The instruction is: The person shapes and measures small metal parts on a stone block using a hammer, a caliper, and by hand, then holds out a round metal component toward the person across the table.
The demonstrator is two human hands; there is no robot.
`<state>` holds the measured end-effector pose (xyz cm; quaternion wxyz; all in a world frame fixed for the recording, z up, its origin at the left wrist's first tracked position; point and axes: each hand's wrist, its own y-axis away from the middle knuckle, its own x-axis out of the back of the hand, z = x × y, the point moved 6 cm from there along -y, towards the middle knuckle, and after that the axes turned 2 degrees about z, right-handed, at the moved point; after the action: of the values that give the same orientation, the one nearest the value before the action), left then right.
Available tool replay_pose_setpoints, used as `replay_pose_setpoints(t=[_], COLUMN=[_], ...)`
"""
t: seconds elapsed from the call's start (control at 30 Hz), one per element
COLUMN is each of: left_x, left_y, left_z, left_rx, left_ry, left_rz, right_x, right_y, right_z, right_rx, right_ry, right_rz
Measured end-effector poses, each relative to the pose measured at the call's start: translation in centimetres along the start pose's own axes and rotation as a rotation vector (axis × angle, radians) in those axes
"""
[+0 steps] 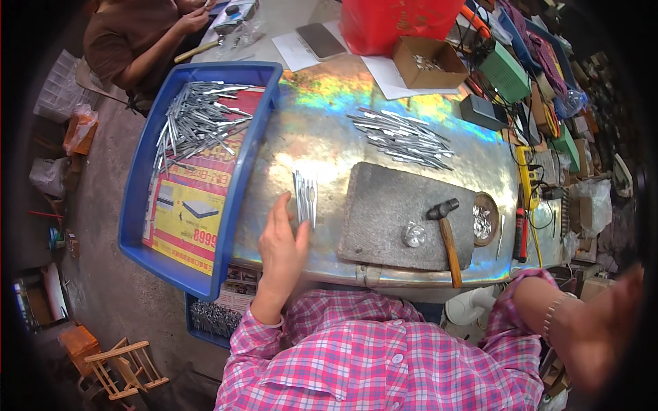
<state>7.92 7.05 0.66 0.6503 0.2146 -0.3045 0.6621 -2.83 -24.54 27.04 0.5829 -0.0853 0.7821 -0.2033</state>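
Observation:
My left hand lies at the near edge of the metal table, fingers stretched out and thumb apart. Its fingertips and thumb are at the lower end of a small bunch of slim metal rods, laid roughly side by side; I cannot tell whether they touch. My right hand is raised off the table at the far right, smeared by motion, its fingers unclear. A dark stone-like slab rests in front of me. On it are a hammer with a wooden handle and a crumpled clear piece. Beyond it lies a loose pile of similar rods.
At left, a blue tray holds many rods on printed paper. A round bowl of shiny pieces sits right of the slab. Farther back are a red bag, a cardboard box and a co-worker's arm.

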Motion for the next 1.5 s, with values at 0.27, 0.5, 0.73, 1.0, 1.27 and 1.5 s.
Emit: replay_pose_setpoints(t=[0.27,0.5,0.73,1.0,1.27,1.5], left_x=[-1.4,-0.7,-0.4,-1.2,-0.3,0.8], left_y=[-1.6,-2.9,-6.7,-7.6,-6.4,-1.3], left_z=[-0.7,-0.3,-0.8,1.0,0.5,-1.2], left_rx=[0.133,0.049,-0.252,-0.402,-0.333,-0.155], left_ry=[-0.09,-0.095,-0.083,-0.011,0.197,0.264], left_rz=[-0.135,0.023,0.091,-0.004,0.09,0.132], right_x=[3.1,5.7,5.5,6.3,6.1,6.2], right_y=[6.7,10.2,13.2,15.0,16.6,18.0], right_z=[4.8,5.8,5.4,4.8,5.5,6.7], right_rx=[-0.567,-0.795,-0.817,-0.846,-0.904,-0.94], right_ry=[0.438,0.699,0.672,0.654,0.618,0.633], right_rz=[-1.198,-1.409,-1.775,-1.903,-1.931,-1.983])
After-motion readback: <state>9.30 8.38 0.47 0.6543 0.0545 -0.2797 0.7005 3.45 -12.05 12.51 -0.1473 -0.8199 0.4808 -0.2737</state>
